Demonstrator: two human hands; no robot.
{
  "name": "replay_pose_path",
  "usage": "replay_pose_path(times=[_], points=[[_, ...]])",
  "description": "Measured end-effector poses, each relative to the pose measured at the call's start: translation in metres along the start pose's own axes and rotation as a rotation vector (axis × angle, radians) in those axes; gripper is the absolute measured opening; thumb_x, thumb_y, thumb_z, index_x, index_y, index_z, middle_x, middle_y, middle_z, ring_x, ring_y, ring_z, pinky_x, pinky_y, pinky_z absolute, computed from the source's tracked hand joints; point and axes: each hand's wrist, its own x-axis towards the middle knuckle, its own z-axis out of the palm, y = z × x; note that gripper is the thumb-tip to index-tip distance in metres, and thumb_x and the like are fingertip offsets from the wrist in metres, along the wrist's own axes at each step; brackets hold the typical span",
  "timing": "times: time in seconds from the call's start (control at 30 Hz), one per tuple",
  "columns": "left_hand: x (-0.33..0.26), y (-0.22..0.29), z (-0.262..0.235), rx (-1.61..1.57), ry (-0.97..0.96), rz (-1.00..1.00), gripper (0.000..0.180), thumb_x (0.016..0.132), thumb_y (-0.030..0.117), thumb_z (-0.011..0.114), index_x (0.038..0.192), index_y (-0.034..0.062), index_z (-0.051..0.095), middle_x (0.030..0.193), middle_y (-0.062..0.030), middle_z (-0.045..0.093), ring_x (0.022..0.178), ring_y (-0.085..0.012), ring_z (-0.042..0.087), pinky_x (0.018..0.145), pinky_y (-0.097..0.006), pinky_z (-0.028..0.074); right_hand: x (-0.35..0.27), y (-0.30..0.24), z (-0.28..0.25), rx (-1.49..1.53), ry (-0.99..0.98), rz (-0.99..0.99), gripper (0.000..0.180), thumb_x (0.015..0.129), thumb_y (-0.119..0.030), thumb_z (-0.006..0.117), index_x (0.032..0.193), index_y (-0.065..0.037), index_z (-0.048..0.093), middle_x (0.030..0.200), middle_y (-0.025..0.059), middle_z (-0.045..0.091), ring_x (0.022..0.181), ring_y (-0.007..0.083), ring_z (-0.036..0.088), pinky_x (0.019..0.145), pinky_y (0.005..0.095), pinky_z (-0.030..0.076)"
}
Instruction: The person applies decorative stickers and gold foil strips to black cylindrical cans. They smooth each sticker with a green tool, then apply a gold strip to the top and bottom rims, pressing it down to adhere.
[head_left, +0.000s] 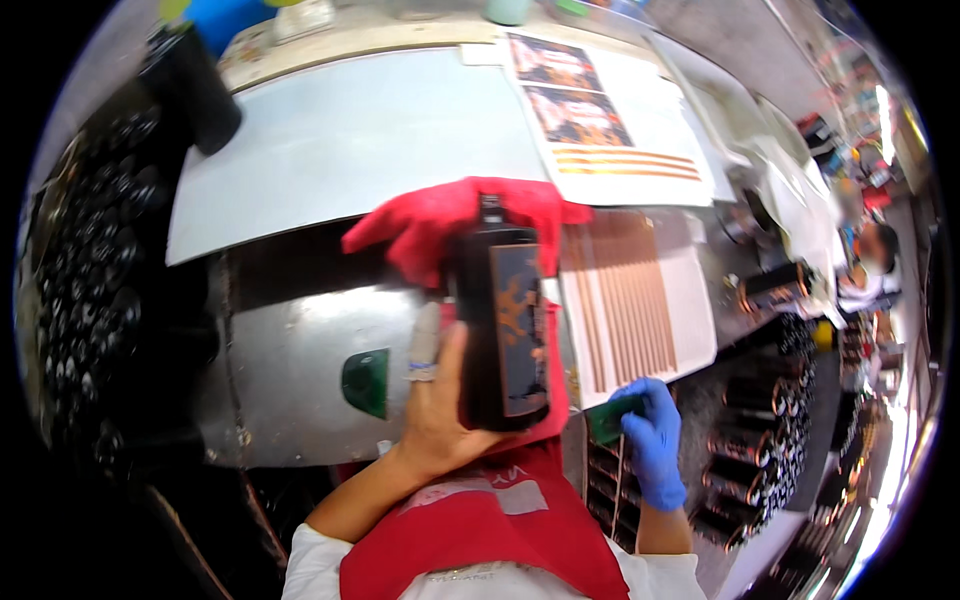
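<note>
My left hand (437, 428) supports a black bottle (482, 345) by its lower side, thumb along it. A finger of that hand wears a pale sleeve bound with a band. The bottle carries a dark label (518, 330) with copper-coloured shapes and is in front of a red cloth (420, 235). In a blue glove, my right hand (655, 440) grips a green scraper-like piece (608, 418) beside the white sheet's near edge. A second green piece (366, 383) lies on the metal tabletop, left of my left hand.
A white sheet with copper strips (635, 300) lies to the right of the bottle. Printed label sheets (590, 110) rest farther back on a pale board (370, 140). Many black bottles (100, 250) crowd the left, and labelled bottles (745, 435) the right. A person (870, 265) is at far right.
</note>
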Motion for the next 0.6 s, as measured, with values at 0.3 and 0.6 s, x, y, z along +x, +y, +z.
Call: replay_pose_path(times=[0.3, 0.6], points=[[-0.003, 0.01, 0.006, 0.022, -0.034, -0.004, 0.117, 0.046, 0.03, 0.091, 0.135, -0.0096, 0.026, 0.118, -0.0174, 0.054, 0.103, -0.025, 0.056, 0.088, -0.032, 0.044, 0.05, 0.118, -0.128, 0.434, 0.502, 0.561, 0.037, 0.081, -0.048, 0.064, 0.077, -0.013, 0.053, 0.061, -0.0016, 0.048, 0.041, 0.0059, 0.036, 0.037, 0.0221, 0.025], [-0.009, 0.007, 0.003, -0.098, -0.065, -0.049, 0.112, 0.049, 0.026, 0.09, 0.134, -0.0093, 0.027, 0.122, -0.0246, 0.049, 0.11, -0.0355, 0.052, 0.094, -0.037, 0.04, 0.041, 0.144, -0.184, 0.424, 0.314, 0.501, 0.034, 0.081, -0.013, 0.064, 0.113, -0.003, 0.057, 0.075, -0.003, 0.054, 0.051, 0.0035, 0.043, 0.042, 0.0174, 0.03]])
